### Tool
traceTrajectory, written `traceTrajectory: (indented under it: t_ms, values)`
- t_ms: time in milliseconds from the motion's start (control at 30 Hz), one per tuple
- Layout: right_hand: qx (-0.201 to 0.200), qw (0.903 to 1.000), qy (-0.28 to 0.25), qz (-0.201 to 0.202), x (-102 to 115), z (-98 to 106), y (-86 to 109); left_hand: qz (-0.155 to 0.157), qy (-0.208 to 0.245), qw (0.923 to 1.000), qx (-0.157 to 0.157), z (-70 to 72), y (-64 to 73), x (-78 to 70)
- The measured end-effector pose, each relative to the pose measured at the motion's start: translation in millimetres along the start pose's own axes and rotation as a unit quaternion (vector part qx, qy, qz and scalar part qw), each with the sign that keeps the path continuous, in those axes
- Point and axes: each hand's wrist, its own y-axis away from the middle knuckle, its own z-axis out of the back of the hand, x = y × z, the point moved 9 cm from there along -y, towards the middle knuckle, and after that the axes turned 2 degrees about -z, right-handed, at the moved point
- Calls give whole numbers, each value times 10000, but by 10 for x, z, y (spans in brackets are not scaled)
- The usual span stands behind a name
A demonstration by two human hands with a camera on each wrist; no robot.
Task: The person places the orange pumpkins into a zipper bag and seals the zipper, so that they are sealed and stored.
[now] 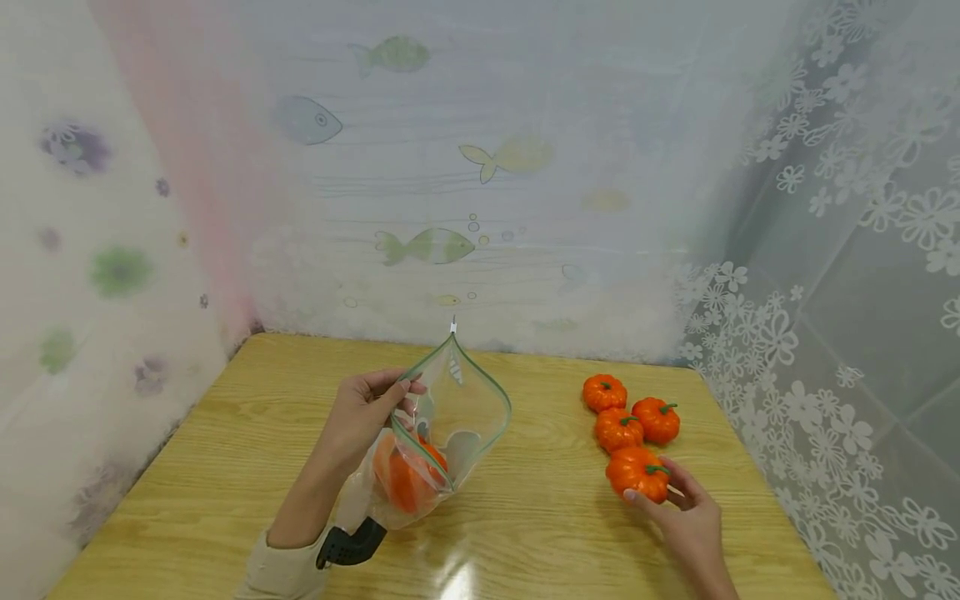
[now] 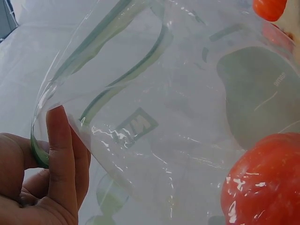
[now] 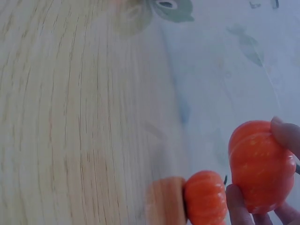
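Note:
My left hand [image 1: 367,412] pinches the green-edged rim of a clear zip bag [image 1: 480,417] between thumb and fingers. The bag's mouth gapes, and its white slider points away from me. Inside lies something orange-red [image 1: 408,475], which the left wrist view shows as a glossy, rounded surface [image 2: 265,180]; how many pieces are in there I cannot tell. To the right, my right hand [image 1: 690,512] grips a small orange toy pumpkin [image 1: 633,473] with a green stem, thumb on its near side. Just beyond it, three similar pumpkins [image 1: 618,429] sit close together on the table.
The wood-grain table [image 1: 540,508] reaches back to a pale curtain [image 1: 600,275] printed with fish. Sheer flowered curtain [image 1: 795,400] hangs along the right edge, and another printed curtain [image 1: 112,333] lines the left. A black wrist device [image 1: 352,543] sits on my left forearm beside the bag.

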Motion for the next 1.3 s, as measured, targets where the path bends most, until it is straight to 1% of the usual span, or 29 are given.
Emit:
traceTrajectory:
  t_ms: [167,300,400,567,733,867,1133,1300]
  values:
    - [207,9998,-39,22,51,-108,79,5,-37,10000,-28,10,12,3]
    - [447,9989,79,139,64,-265,136,20,-52,10000,-58,15,8,6]
    - [611,9980,32,172,47,-403,182,2,-49,10000,-49,20,10,5]
    - [900,9954,-315,106,8,-615,279,-26,-40,10000,-45,24,13,-1]
    - [1092,9923,-576,34,24,-755,381,-37,20,10000,-38,18,13,3]
    - [1195,9895,-805,99,122,-808,479,-64,98,9999,-19,15,29,2]
    - [1352,9819,-1246,448,440,-881,677,-41,101,9999,-33,21,34,8]
    - [1593,9705,-1751,450,578,-993,794,-74,110,9999,23,21,31,21]
